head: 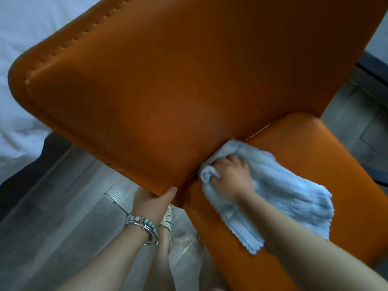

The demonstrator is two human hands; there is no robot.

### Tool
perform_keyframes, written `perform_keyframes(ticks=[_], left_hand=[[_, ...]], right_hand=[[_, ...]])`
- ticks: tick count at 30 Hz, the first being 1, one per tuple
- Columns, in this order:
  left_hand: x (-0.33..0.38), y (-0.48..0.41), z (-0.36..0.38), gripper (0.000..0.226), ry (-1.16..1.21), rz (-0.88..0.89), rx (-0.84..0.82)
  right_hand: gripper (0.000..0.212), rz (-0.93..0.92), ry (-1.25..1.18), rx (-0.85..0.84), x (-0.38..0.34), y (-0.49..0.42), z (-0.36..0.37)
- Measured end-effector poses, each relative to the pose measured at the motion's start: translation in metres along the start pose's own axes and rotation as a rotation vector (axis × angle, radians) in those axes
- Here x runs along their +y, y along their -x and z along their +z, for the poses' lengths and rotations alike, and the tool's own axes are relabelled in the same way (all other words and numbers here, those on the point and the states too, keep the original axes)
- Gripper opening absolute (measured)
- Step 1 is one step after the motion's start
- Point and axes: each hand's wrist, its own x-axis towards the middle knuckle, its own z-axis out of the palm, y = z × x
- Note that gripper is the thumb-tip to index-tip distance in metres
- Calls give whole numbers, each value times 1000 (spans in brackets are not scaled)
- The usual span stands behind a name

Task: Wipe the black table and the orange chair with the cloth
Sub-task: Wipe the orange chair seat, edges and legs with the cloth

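The orange chair [168, 80] fills most of the view, its broad backrest above and its seat at the lower right. My left hand [153, 201] grips the backrest's lower corner, thumb on the front face, fingers hidden behind it. My right hand [230, 178] holds a bunched light blue cloth [279, 192] and presses it into the crease where backrest meets seat. The rest of the cloth trails across the seat toward the right. The black table is out of view.
Grey wood-look floor [63, 206] lies under and left of the chair. A white sheet [23, 59] covers something at the upper left. My foot in a pale sandal [167, 219] stands by the chair's lower corner, near some clear plastic wrap [184, 242].
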Motion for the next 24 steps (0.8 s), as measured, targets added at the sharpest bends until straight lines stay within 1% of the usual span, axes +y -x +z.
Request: perform_keyframes(ticks=[1, 2, 4, 5, 6, 8, 12, 14, 17, 18, 21, 22, 24], left_hand=[[-1, 0, 0, 22, -3, 10, -11], [-2, -1, -1, 24, -9, 23, -17], [-3, -3, -1, 27, -14, 32, -25], [-4, -4, -1, 27, -14, 31, -25], [-6, -5, -1, 28, -14, 32, -21], [-8, -6, -1, 29, -14, 36, -18], [-12, -9, 1, 28, -31, 45, -15], [-15, -11, 3, 27, -27, 45, 1], [-19, -12, 6, 32, -8, 35, 18], [-20, -12, 6, 33, -2, 28, 20], [-16, -10, 5, 26, 9, 41, 12], [-15, -9, 4, 25, 16, 41, 9], [-13, -8, 2, 23, 19, 50, 0]], right_hand=[[33, 78, 65, 78, 18, -5, -5], [36, 194, 120, 142, 38, -12, -13], [47, 437, 150, 158, 73, -26, -37], [50, 516, 145, 138, 83, -34, -49], [50, 557, 145, 114, 89, -42, -56], [48, 569, 180, 67, 86, -53, -64], [44, 472, 313, 15, 61, -56, -53], [42, 418, 315, 18, 45, -49, -43], [53, 319, 249, 30, 9, -33, -22], [52, 266, 232, 35, -5, -25, -12], [28, 112, 138, 88, -45, 0, 17], [24, 51, 78, 82, -52, 7, 22], [26, -96, -25, 46, -47, 19, 26]])
